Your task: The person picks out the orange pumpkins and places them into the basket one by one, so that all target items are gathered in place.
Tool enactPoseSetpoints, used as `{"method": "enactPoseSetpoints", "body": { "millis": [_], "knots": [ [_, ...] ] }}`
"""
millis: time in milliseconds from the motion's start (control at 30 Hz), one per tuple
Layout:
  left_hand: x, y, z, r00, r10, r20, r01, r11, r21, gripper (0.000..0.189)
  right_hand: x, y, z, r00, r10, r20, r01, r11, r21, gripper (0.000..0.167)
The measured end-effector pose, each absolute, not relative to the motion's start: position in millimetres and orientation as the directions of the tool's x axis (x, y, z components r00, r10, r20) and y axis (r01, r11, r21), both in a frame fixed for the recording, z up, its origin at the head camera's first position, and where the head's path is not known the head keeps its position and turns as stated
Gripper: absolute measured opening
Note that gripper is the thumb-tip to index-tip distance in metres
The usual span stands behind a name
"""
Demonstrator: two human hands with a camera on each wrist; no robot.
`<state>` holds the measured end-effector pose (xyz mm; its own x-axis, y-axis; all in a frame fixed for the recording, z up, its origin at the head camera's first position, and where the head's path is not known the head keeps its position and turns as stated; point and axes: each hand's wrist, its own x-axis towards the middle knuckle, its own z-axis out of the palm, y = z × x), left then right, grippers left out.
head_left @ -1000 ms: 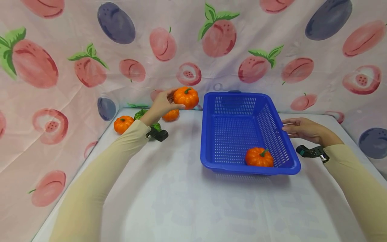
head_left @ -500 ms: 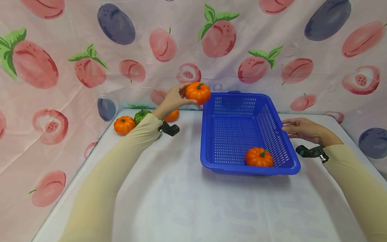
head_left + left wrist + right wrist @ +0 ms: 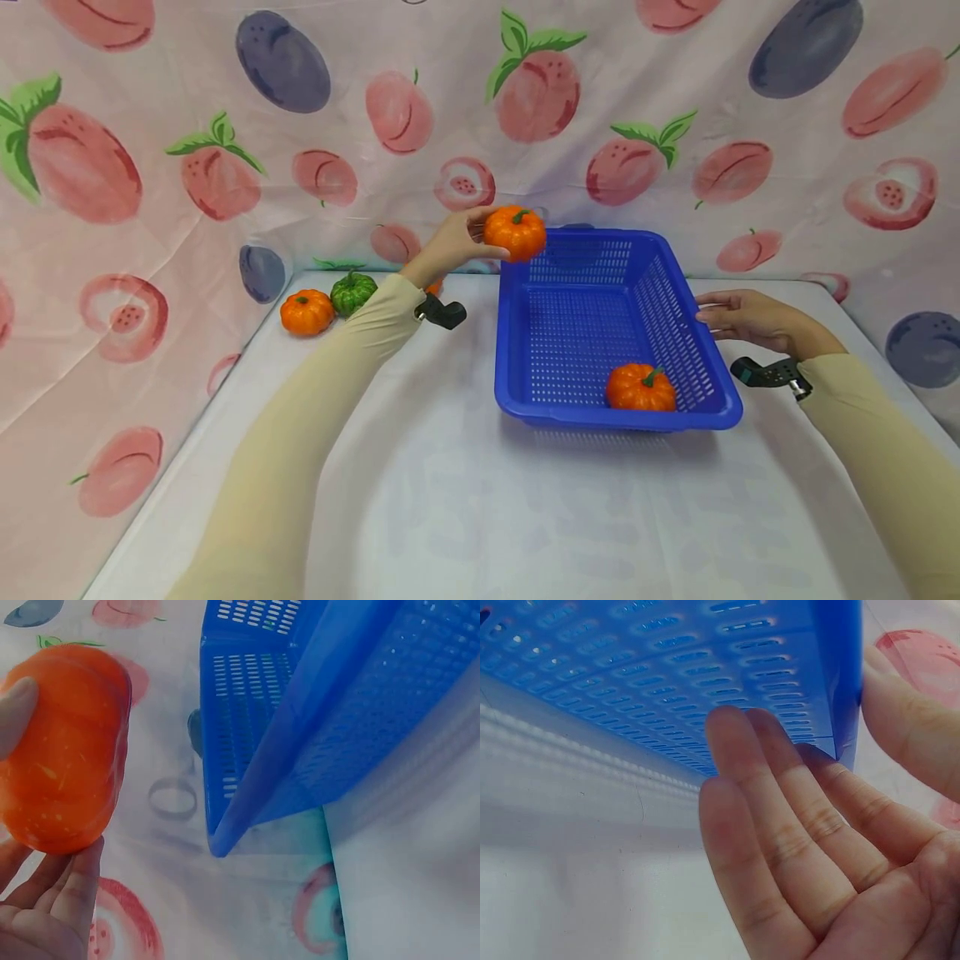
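Left hand (image 3: 454,242) raised above the white worktop (image 3: 465,508). Grip fastened on an orange pumpkin (image 3: 514,233), thumb on one side, fingers on the other. Held pumpkin in the air, green stem up, near the far left corner of a blue basket (image 3: 504,333); the left wrist view shows a gap between it and the basket's rim.

Right hand (image 3: 757,319) at the basket's right side. Grip loose: fingers extended against the outer wall below the rim, thumb by the rim's edge. Cannot tell whether every fingertip touches.

Basket rectangular, slotted walls, perforated floor, standing on the worktop. Inside, at the near right corner: a second pumpkin (image 3: 639,387), orange, its green stem leaning right.

Well left of the basket, toward the worktop's far edge: a third pumpkin (image 3: 307,312), orange, with a green pumpkin (image 3: 351,293) just beside it. Another orange object (image 3: 435,286) mostly hidden behind the left wrist.

Both arms in pale yellow sleeves (image 3: 885,458), a black bracket (image 3: 441,312) at each wrist. Pinkish cloth (image 3: 442,50) behind and at left, printed with pink and dark blue fruit.
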<state>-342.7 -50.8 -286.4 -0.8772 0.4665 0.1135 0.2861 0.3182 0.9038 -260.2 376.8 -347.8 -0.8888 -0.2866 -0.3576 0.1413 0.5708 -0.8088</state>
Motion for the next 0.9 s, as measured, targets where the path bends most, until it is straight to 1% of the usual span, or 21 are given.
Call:
{"method": "enactPoseSetpoints", "body": {
  "millis": [167, 500, 700, 900],
  "knots": [
    [-342, -42, -288, -0.88, 0.468, 0.084, 0.248, 0.301, 0.921, 0.065, -260, 376, -347, -0.888, -0.284, -0.361, 0.148, 0.566, -0.811, 0.065],
    [-346, -22, -296, -0.861, 0.501, 0.092, 0.257, 0.272, 0.927, 0.065, -262, 375, -348, -0.891, -0.279, -0.359, 0.147, 0.57, -0.808, 0.066],
    [-344, -9, -298, -0.856, 0.51, 0.08, 0.259, 0.292, 0.921, 0.069, -262, 376, -348, -0.89, -0.279, -0.36, 0.145, 0.576, -0.804, 0.065],
    [-341, 4, -301, -0.827, 0.556, 0.081, 0.284, 0.289, 0.914, 0.07, -261, 377, -348, -0.886, -0.276, -0.372, 0.162, 0.567, -0.807, 0.065]
  ]
}}
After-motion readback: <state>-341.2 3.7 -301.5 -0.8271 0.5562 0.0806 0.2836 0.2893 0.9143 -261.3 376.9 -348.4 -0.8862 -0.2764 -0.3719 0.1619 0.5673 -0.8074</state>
